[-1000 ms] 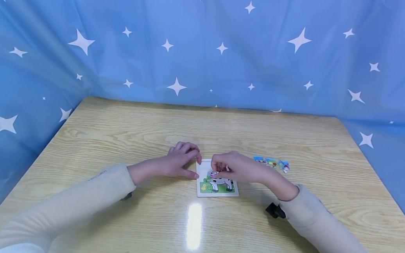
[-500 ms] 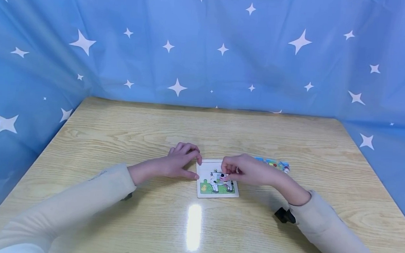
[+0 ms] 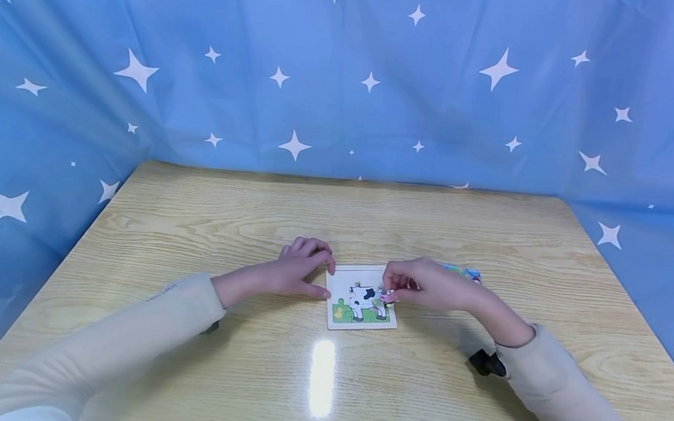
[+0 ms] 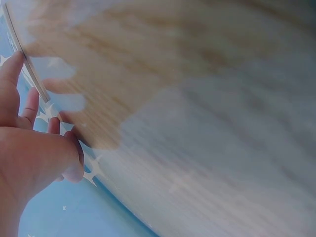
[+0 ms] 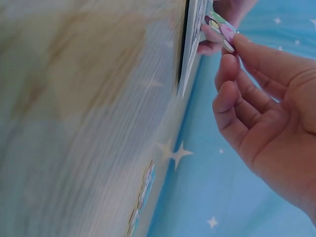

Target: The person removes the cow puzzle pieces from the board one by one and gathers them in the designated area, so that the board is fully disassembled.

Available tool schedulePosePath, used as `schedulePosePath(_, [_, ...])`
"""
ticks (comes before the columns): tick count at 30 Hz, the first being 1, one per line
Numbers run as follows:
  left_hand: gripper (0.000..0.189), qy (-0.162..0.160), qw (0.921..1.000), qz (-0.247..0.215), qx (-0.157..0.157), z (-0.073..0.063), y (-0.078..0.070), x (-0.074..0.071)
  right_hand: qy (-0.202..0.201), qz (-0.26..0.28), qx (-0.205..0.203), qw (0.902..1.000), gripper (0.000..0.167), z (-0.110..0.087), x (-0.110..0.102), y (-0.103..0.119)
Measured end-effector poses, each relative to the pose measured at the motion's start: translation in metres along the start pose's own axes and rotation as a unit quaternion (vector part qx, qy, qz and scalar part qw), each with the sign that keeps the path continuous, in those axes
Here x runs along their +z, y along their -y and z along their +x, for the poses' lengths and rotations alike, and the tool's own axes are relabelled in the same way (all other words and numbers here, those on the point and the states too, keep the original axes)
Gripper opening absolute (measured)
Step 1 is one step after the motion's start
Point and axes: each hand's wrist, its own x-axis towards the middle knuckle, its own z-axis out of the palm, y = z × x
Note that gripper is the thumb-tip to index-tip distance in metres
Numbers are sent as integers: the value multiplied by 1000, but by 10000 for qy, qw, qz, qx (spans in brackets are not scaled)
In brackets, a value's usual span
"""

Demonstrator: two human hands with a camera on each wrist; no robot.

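A pale-framed jigsaw puzzle board (image 3: 358, 276) lies on the table, its lower part filled with a cow on green grass and its upper part bare. My left hand (image 3: 294, 274) touches the board's left edge with thumb and index finger spread; in the left wrist view a fingertip meets the board's thin side. Over the board's right edge, my right hand (image 3: 430, 286) pinches a small puzzle piece (image 5: 223, 27) between thumb and index finger. Pink, green and white show on that piece, which is tilted and raised off the board. The other right fingers curl loosely.
Several loose puzzle pieces (image 3: 469, 273) lie on the wooden table (image 3: 225, 209) behind the right hand, which partly hides them. A blue cloth with white stars (image 3: 344, 106) hangs along the table's back and sides.
My right hand has moved right, from above the cow's front to the board's right edge, carrying the puzzle piece and hiding more of the loose pieces. The left hand stays at the board's edge.
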Motion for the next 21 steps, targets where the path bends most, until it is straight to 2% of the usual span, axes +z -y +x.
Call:
schedulePosePath(12, [35,15,10000,-26,30,1,1,0,-158,-45,90,9998,13,-17,-7,-6])
schedulePosePath(21, [35,16,10000,-60,27,0,0,-1,-231,2,324,9992,9,-30,-7,-13])
